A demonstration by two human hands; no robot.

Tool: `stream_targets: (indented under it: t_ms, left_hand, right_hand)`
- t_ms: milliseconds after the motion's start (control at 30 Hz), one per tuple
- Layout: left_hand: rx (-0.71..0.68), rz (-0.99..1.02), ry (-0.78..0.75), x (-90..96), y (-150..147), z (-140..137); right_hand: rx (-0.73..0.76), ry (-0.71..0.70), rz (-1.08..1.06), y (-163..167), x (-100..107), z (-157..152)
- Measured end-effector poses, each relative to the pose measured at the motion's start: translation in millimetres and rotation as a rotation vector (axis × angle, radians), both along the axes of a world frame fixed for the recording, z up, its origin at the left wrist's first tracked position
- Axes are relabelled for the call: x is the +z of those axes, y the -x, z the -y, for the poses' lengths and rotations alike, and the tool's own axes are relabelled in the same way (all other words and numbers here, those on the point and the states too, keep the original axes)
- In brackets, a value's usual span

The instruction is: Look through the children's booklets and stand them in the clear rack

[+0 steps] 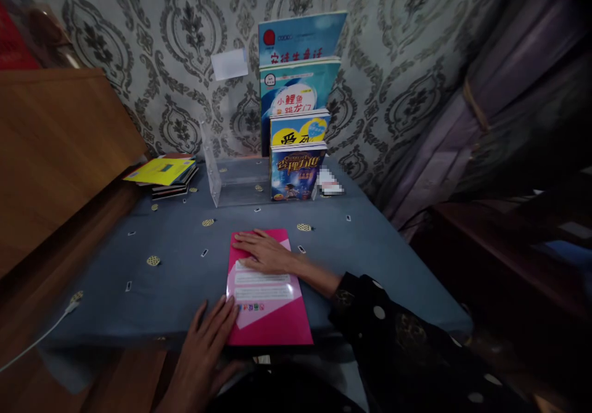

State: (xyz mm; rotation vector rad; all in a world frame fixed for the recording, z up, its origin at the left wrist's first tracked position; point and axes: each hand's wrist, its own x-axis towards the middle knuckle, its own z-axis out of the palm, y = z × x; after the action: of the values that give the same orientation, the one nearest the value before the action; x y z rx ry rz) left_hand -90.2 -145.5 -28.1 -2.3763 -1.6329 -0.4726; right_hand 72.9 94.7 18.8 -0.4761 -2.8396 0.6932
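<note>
Head view: got a pink book lying flat on the blue-grey tablecloth, around 6 o'clock in what I see. My right hand is open, palm down over the upper part of the cover, fingers toward its 11 o'clock corner. My left hand is open too, fingertips touching the edge at the book's 8 o'clock. Up at 12 there's a clear rack with books standing in it, dark blue one in front. Pile with a yellow cover sits around 10–11.
</note>
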Motion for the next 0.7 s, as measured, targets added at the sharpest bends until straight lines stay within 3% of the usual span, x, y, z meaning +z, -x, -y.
stream_targets:
  t_ms: [200,433,567,700]
  left_hand:
    - [-0.095,-0.006,0.15,6.5,19.8,-17.5]
    - [-0.036,0.099,0.318,18.1,36.1,-86.9]
    - [-0.008,0.166,0.403,30.7,39.5,-112.7]
    - [0.005,0.19,0.394,33.7,40.7,-119.5]
  right_hand:
    - [0.082,0.05,-0.028,-17.5,0.0,26.1]
    - [0.119,0.117,-0.08,-39.4,3.0,46.6]
    - [0.103,0.155,-0.091,-79.5,3.5,61.4]
    - [0.02,0.114,-0.15,-133.1,-3.8,72.6]
